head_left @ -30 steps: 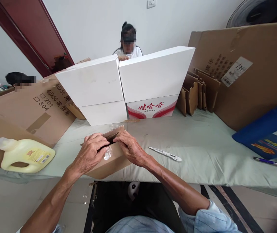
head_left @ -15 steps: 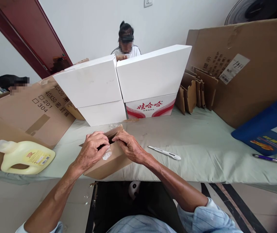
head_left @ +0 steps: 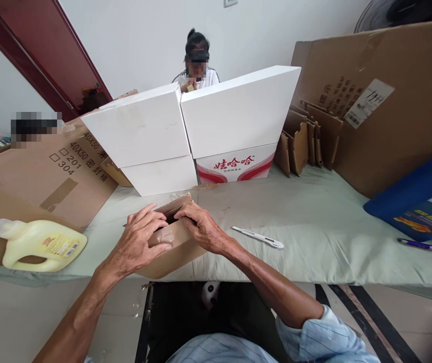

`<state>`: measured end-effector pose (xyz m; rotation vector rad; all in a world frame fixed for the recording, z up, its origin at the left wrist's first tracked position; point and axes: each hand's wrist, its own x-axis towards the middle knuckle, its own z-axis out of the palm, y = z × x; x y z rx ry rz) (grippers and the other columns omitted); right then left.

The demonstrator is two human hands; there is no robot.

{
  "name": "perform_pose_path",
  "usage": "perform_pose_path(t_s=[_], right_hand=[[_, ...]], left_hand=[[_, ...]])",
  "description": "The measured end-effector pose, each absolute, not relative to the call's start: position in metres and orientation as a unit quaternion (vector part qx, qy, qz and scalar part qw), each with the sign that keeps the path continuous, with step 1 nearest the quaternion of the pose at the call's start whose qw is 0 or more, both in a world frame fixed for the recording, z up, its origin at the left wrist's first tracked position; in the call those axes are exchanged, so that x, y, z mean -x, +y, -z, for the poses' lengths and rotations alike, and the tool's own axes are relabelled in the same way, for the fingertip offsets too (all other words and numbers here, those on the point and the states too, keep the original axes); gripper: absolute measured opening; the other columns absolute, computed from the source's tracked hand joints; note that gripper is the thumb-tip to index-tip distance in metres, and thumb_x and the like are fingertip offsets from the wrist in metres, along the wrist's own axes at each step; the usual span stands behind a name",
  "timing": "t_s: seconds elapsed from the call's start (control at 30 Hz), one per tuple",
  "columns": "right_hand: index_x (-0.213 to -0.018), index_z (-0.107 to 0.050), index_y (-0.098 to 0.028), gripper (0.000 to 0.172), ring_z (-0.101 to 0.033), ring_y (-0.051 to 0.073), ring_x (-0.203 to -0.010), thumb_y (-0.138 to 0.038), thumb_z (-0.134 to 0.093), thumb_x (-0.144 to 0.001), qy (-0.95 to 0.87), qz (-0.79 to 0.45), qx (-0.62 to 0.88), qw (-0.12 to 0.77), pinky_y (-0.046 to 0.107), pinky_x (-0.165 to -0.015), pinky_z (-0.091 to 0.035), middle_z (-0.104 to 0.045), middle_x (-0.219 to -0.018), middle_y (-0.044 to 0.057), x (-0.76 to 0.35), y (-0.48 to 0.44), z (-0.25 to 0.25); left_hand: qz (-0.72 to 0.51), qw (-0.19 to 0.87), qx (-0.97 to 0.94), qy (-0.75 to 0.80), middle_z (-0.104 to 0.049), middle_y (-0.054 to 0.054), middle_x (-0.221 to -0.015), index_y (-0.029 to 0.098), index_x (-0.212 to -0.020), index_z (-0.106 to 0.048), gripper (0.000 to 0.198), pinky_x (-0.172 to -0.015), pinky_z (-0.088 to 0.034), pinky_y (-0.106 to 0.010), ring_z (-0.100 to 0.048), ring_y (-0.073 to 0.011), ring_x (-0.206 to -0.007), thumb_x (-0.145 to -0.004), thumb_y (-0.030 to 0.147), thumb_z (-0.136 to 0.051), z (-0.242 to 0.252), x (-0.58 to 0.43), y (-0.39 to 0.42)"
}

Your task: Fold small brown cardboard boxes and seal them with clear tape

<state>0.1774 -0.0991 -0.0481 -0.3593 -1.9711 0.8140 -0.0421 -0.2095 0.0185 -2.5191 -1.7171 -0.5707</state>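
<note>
A small brown cardboard box (head_left: 180,250) sits at the near edge of a table (head_left: 314,217) covered in pale green cloth, a little left of centre. Its open side faces up. Its long axis appears to run crosswise on a slant, the left end nearer, the right end farther, though the hands hide part of the rim.

The left hand (head_left: 140,239) is spread: its fingers reach over the opening, while the thumb lies along the outside of the near wall. Between them, a patch of clear tape (head_left: 165,236) shows at the rim. The right hand (head_left: 201,227) is curled over the right part of the same wall, seeming to pinch it; the grip's inner side is hidden.

The step in hand looks like smoothing or working at the tape. The next move seems to call for a steady right-hand hold and light thumb pressure, so the wall does not buckle.

A white cutter (head_left: 257,237) lies near, to the right; a yellow bottle (head_left: 45,247) lies well to the left. White boxes (head_left: 238,121) stand on the far side.
</note>
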Motion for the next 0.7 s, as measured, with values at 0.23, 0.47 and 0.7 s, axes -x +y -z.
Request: perform_pose_path(t_s=[0.23, 0.47, 0.7], right_hand=[[-0.108, -0.074, -0.024, 0.026, -0.068, 0.022, -0.106, -0.016, -0.049, -0.111, -0.803, -0.345, 0.148, 0.464, 0.041, -0.098, -0.056, -0.077, -0.108, 0.007, -0.178, -0.1, 0.047], [-0.108, -0.073, -0.023, 0.026, -0.065, 0.022, -0.102, -0.014, -0.048, -0.109, -0.806, -0.335, 0.135, 0.469, 0.041, -0.096, -0.055, -0.074, -0.101, 0.006, -0.177, -0.101, 0.046], [-0.11, -0.071, -0.023, 0.029, -0.062, 0.021, -0.096, -0.005, -0.048, -0.104, -0.807, -0.311, 0.095, 0.492, 0.038, -0.09, -0.054, -0.071, -0.099, 0.005, -0.181, -0.104, 0.048]], left_hand=[[0.174, -0.034, 0.777, -0.604, -0.083, -0.008, -0.122, 0.028, -0.108, -0.076, 0.015, -0.113, -0.049, -0.061, -0.059, -0.0413, -0.147, -0.1, 0.037, -0.068, -0.023, 0.051, -0.212], [0.211, -0.076, 0.753, -0.619, -0.084, -0.006, -0.113, 0.029, -0.093, -0.079, 0.018, -0.11, -0.053, -0.059, -0.064, -0.0389, -0.138, -0.1, 0.036, -0.063, -0.033, 0.043, -0.214], [0.231, -0.065, 0.752, -0.614, -0.084, -0.004, -0.098, 0.027, -0.09, -0.077, 0.028, -0.115, -0.046, -0.06, -0.064, -0.0375, -0.138, -0.106, 0.032, -0.055, -0.024, 0.039, -0.216]])
